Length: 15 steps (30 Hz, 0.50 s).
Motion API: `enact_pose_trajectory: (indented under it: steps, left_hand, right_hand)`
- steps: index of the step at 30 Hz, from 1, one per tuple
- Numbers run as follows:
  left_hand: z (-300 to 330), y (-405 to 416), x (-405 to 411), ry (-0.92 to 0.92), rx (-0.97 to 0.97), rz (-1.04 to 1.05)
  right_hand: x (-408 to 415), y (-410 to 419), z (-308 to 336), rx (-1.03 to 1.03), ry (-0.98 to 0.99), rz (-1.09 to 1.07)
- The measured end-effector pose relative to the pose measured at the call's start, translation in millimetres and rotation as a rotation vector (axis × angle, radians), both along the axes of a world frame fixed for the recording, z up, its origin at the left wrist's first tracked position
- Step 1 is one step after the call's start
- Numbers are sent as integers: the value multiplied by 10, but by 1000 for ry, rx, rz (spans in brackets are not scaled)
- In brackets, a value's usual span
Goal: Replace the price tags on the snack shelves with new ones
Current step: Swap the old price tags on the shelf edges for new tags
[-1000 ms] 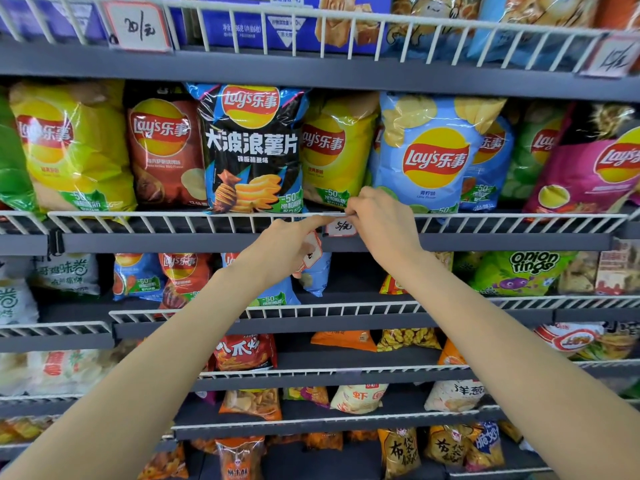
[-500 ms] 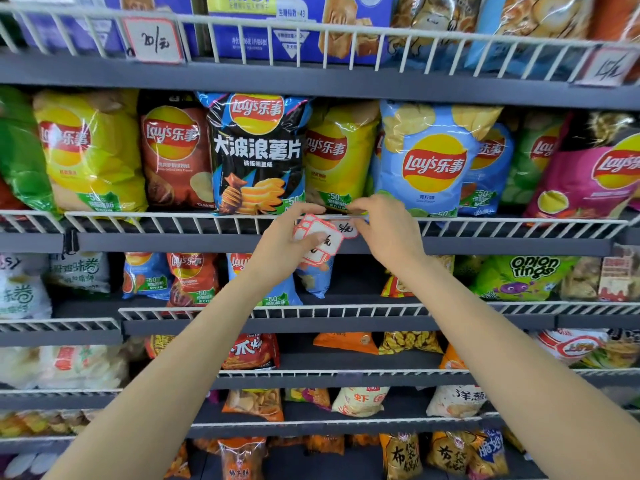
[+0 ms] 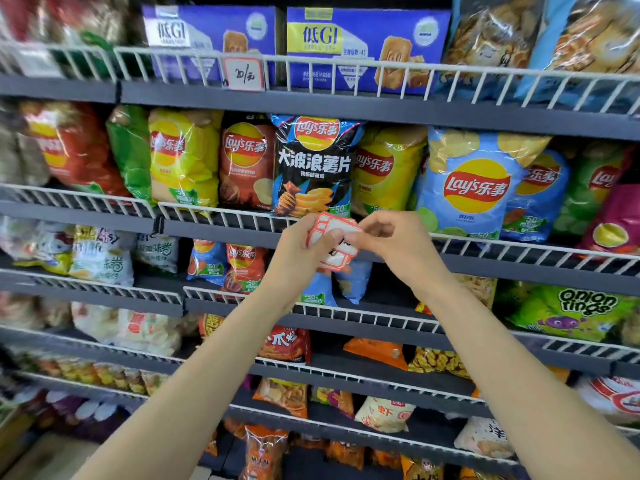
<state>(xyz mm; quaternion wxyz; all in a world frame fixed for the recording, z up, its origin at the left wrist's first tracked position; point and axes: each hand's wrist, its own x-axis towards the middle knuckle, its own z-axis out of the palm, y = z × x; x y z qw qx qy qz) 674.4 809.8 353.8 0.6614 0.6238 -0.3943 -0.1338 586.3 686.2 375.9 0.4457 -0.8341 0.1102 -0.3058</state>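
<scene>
My left hand (image 3: 304,242) holds a small stack of red-bordered white price tags (image 3: 332,233) in front of the white wire rail (image 3: 221,216) of the Lay's chip shelf. My right hand (image 3: 388,237) pinches the same stack from the right, fingers on a lower tag (image 3: 337,259). Both hands meet just below a black Lay's bag (image 3: 313,168). One shelf up, a handwritten tag (image 3: 244,75) hangs on the rail in front of the blue boxes.
Chip bags fill the shelf behind the hands. Snack bags crowd the lower wire-fronted shelves, with an onion rings bag (image 3: 581,310) at right. Blue biscuit boxes (image 3: 363,46) stand on the top shelf.
My right hand left the rail and came down to the tag stack in my left hand. The tag that was on the rail near it is gone from view. The camera shifted right and up.
</scene>
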Motion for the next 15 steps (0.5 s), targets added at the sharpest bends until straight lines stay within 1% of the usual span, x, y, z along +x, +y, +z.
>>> enact_pose_trajectory:
  steps: [3, 5, 8, 12, 15]
  left_hand:
    - [-19, 193, 151, 50, -55, 50]
    - [-25, 349, 325, 15, -48, 95]
    - [-37, 606, 648, -44, -16, 115]
    - [-114, 984, 1290, -166, 69, 102]
    - [-131, 1308, 1805, -155, 124, 51]
  right_hand:
    - [226, 201, 57, -38, -18, 12]
    - [429, 348, 61, -99, -8, 5]
    - [763, 590, 7, -172, 13, -22]
    - [1286, 975, -111, -194, 28, -90]
    - [1716, 1327, -181, -193, 15, -141]
